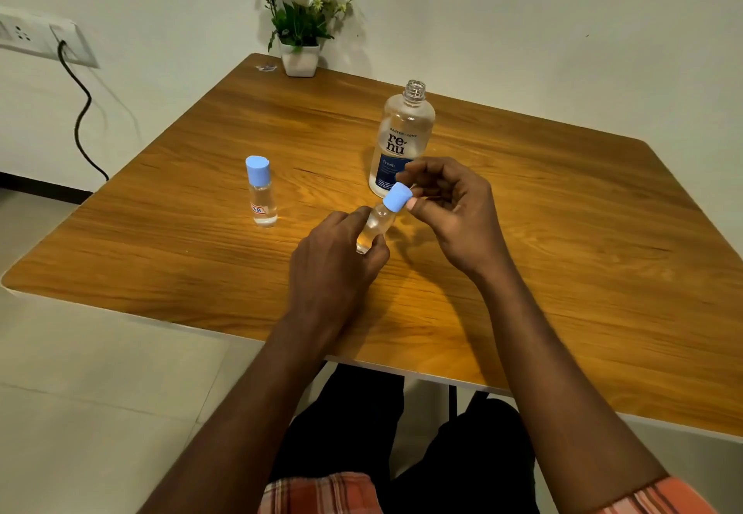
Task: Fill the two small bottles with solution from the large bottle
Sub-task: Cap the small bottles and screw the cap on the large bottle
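Observation:
My left hand point(335, 250) grips the body of a small clear bottle point(376, 226), tilted above the wooden table point(201, 240). The fingers of my right hand point(450, 208) pinch that bottle's light blue cap point(397, 197), which sits on its neck. A second small bottle point(262, 192), with a blue cap on and liquid inside, stands upright to the left. The large clear bottle point(402, 139) with a blue label stands uncapped just behind my hands, partly hidden by my right fingers.
A white pot of flowers point(300, 11) stands at the table's far corner with a small scrap point(266, 68) beside it. A wall socket point(38, 37) with a black cable is at the left. The near table edge runs just above my lap.

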